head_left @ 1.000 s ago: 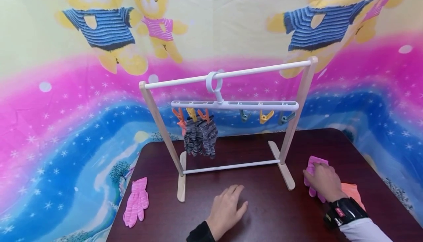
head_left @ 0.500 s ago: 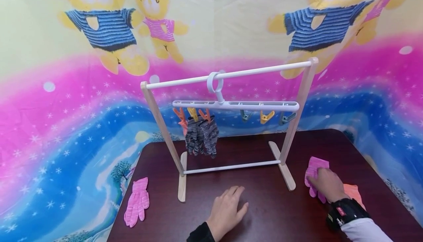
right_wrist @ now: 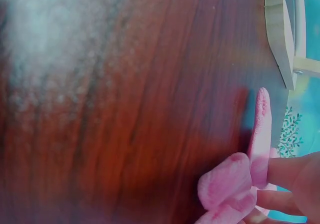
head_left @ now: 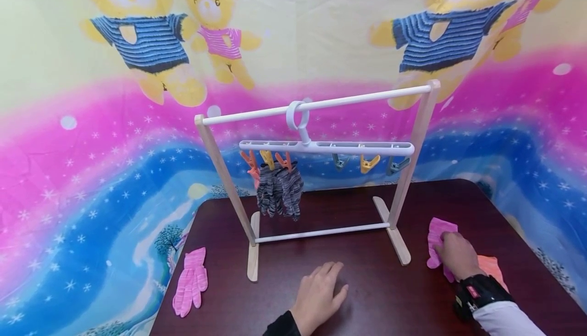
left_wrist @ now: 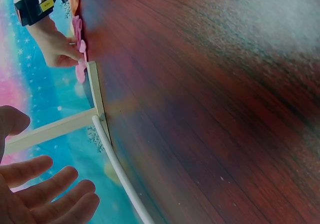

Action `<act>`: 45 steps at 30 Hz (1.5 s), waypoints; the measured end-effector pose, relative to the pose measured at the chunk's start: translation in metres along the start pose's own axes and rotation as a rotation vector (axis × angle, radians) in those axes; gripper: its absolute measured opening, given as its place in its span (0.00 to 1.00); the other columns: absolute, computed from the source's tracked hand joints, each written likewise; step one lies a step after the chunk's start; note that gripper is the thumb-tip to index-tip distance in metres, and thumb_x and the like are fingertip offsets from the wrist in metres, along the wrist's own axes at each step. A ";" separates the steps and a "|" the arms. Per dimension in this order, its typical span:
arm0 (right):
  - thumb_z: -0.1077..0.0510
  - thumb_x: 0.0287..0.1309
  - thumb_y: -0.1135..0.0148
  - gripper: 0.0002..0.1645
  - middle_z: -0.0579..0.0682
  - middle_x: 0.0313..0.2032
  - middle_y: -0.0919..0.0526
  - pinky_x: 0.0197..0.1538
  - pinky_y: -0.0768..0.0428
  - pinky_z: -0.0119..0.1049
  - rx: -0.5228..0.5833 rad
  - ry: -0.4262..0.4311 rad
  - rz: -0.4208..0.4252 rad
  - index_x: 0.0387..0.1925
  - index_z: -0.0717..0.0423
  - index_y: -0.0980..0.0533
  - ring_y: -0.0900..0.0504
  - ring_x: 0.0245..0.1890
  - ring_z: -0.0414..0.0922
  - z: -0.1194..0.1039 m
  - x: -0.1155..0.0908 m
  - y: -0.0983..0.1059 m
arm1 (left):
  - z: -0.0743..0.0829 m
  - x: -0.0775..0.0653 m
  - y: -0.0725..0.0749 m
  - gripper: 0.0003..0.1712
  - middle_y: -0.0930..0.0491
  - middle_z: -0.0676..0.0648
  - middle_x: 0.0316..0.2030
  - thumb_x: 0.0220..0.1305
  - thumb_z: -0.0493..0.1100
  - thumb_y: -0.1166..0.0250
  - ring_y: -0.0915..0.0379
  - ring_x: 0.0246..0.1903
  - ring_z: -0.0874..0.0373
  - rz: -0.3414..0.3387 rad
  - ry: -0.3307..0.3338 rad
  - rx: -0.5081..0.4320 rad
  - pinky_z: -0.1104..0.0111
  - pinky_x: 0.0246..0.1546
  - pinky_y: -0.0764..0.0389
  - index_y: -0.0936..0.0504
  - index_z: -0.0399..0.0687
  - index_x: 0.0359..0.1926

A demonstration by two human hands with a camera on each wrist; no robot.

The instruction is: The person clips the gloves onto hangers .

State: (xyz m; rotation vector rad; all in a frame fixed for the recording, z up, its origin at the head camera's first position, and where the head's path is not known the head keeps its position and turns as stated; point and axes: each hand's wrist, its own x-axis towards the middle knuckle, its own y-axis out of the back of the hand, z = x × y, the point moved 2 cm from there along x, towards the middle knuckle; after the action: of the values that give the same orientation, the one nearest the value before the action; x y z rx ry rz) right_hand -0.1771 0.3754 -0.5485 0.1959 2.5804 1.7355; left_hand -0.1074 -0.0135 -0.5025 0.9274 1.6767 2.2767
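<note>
The right hand [head_left: 458,257] has its fingers narrowed together on a pink glove [head_left: 438,236], pinching it at the side nearest the palm. The right wrist view shows the thumb and fingers pressed close against the fabric, with one finger of the glove sticking up above the table [head_left: 362,285]; some of the grip is hidden behind the cloth. The left hand [head_left: 318,295] is loose, fingers stretched out and a little bent, thumb spread well away from them. It lies low over the table in front of the drying rack [head_left: 415,157], and whether it touches the wood I cannot tell.

The glove in the right hand is on the table's right side, just outside the rack's right foot [head_left: 392,231] and well apart from the left hand. An orange cloth [head_left: 490,267] lies just beside the right wrist, partly covered by the arm and its black band [head_left: 481,292]. Another pink glove [head_left: 190,282] lies flat near the table's left edge, to the left of the left hand. Beyond the hands, a white hanger [head_left: 362,147] hangs from the rack's top bar, with grey striped knitwear [head_left: 279,190] clipped to its left half
</note>
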 end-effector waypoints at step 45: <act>0.61 0.56 0.32 0.15 0.54 0.22 0.22 0.24 0.34 0.39 0.106 0.085 0.251 0.41 0.70 0.22 0.27 0.21 0.47 -0.054 -0.019 0.046 | 0.014 0.007 0.004 0.25 0.14 0.54 0.47 0.60 0.58 0.31 0.15 0.42 0.62 0.071 -0.068 -0.019 0.70 0.30 0.19 0.18 0.54 0.56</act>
State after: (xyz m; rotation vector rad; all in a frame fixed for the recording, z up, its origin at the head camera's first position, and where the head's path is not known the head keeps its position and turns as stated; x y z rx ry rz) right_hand -0.1594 0.3407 -0.4863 0.4786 2.8183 1.7135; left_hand -0.1048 -0.0004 -0.4937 1.0637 1.6168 2.2739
